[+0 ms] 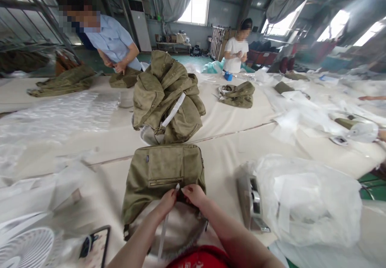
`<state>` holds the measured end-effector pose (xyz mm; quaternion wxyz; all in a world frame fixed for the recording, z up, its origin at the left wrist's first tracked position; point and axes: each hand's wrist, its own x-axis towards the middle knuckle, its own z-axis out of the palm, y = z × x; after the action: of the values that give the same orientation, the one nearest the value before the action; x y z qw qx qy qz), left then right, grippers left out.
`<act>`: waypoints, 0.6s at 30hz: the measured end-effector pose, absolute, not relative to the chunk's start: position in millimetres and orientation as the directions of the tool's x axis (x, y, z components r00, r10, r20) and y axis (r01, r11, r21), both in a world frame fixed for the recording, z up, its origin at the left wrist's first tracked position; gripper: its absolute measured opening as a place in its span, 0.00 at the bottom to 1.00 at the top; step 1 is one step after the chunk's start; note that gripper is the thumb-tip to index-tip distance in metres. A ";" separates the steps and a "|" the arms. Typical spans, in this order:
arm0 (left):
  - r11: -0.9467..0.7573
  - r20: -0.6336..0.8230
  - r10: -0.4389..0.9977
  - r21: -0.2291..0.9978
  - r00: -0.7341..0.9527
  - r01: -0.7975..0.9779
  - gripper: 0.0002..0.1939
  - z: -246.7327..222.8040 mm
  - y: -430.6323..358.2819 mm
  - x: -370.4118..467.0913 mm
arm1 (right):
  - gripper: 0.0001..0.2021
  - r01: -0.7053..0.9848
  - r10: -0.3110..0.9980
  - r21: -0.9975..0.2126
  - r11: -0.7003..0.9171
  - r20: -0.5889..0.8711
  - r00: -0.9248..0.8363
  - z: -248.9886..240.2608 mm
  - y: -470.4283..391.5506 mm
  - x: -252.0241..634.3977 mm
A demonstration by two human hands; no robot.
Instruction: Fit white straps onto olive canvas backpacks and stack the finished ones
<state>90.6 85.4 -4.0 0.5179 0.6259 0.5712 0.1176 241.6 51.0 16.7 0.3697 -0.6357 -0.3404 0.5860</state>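
An olive-green bag (165, 157) with a zipped front pocket lies flat on the table before me. Over its lower part, my left hand (169, 201) is closed in a pinch on a thin white strip (163, 236). One end of the strip pokes up above the fingertips, and a long tail hangs below the hand. My right hand (194, 195) is close beside the left one, its fingers pinched together just under the right end of the pocket zipper (165, 182). What those fingers hold is too small to make out.
Beyond the bag rises a pile of olive bags (169, 95). To the right are a tape dispenser (256, 203) and clear plastic bags (313, 203); at lower left, a phone (95, 246) and a white fan (27, 248). Co-workers (116, 38) stand across the table.
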 end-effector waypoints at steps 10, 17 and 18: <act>0.411 -0.545 0.811 0.790 0.212 0.455 0.22 -8.9 85.8 87.3 | 0.16 0.361 0.773 -0.748 -0.558 -0.309 0.554 84.8 -103.5 443.8; 0.586 -0.658 0.740 0.731 0.135 0.350 0.10 5.0 85.3 93.3 | 0.17 0.411 0.719 -0.632 -0.657 -0.363 0.593 59.0 -174.1 473.7; 0.570 -0.646 0.749 0.742 0.148 0.354 0.11 7.1 84.3 94.0 | 0.18 0.394 0.724 -0.650 -0.649 -0.371 0.581 54.4 -176.1 471.1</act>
<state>94.0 84.3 7.1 0.6197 0.4355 0.6331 0.1593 471.1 -176.1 54.4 0.2594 -0.8505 -0.3287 0.3185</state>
